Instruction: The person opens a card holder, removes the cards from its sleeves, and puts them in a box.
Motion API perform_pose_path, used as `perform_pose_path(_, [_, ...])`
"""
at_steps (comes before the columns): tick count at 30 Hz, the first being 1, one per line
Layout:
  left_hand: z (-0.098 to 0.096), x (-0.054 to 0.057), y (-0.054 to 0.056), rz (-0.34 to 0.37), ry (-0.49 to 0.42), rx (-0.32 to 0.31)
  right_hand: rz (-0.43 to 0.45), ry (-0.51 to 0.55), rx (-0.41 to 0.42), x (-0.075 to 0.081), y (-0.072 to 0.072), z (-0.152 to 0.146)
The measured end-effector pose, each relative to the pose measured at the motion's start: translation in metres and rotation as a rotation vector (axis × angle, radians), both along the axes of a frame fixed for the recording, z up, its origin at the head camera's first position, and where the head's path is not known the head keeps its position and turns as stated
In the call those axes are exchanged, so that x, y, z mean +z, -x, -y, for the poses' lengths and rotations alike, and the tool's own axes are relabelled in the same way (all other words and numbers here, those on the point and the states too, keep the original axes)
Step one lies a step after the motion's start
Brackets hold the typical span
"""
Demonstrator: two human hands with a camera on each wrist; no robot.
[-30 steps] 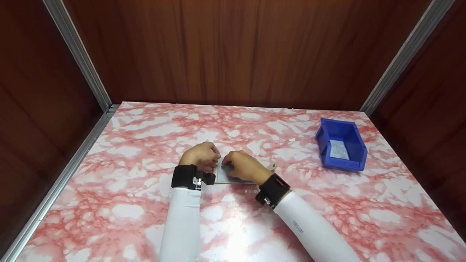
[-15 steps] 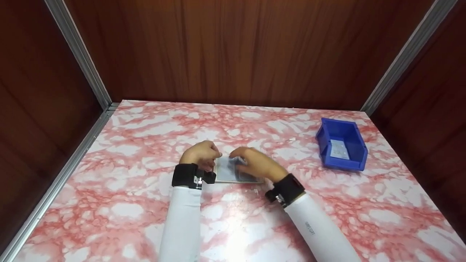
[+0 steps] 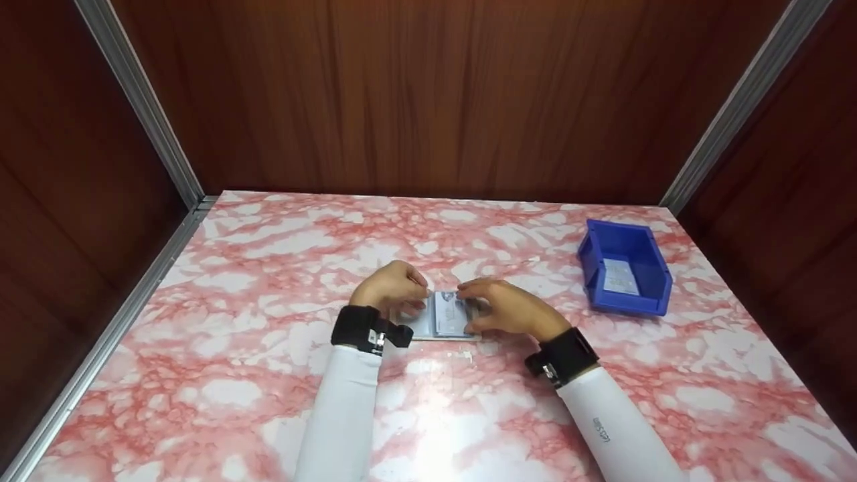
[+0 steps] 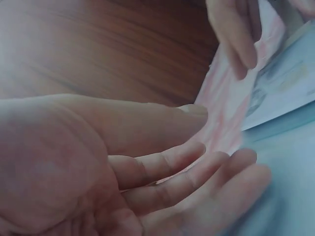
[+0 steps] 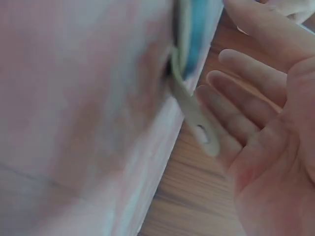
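Observation:
An opened card holder (image 3: 422,328) with pale clear pages lies flat between the two hands. A printed white card (image 3: 450,313) shows on its right page. My left hand (image 3: 394,288) is at the left page; in the left wrist view its fingers (image 4: 167,189) are loosely extended over the pale sheet, with nothing between them and the thumb. My right hand (image 3: 512,308) is at the card's right side, fingertips by its edge. In the right wrist view a beige strap (image 5: 194,120) with a metal snap sticks out from the holder, beside the right hand's extended fingers.
A blue bin (image 3: 626,268) stands at the table's right side with a pale card-like item (image 3: 620,276) inside. The red-and-white marbled table (image 3: 268,395) is bounded by dark wood panels (image 3: 415,100) and metal rails.
My right hand has drawn away to the right, uncovering the printed card and the right page. The left hand has shifted slightly to the right, still by the left page.

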State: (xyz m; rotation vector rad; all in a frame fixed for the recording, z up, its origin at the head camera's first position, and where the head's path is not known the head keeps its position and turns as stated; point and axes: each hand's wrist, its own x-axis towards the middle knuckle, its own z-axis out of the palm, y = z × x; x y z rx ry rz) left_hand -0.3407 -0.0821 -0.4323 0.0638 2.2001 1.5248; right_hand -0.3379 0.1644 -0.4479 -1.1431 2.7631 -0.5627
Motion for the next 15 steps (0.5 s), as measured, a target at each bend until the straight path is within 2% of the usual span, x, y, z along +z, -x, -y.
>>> perform_pose_path(6, [-0.012, -0.011, 0.007, 0.058, -0.001, 0.018, 0.006, 0.001, 0.021, -0.005, 0.000, 0.000])
perform_pose_path(11, [-0.014, -0.015, 0.009, 0.073, -0.006, 0.063, 0.000, -0.014, 0.006, -0.006, -0.001, 0.001])
perform_pose_path(15, [-0.015, -0.017, 0.009, 0.084, 0.008, 0.076, -0.009, -0.028, 0.007, -0.007, -0.002, 0.001])
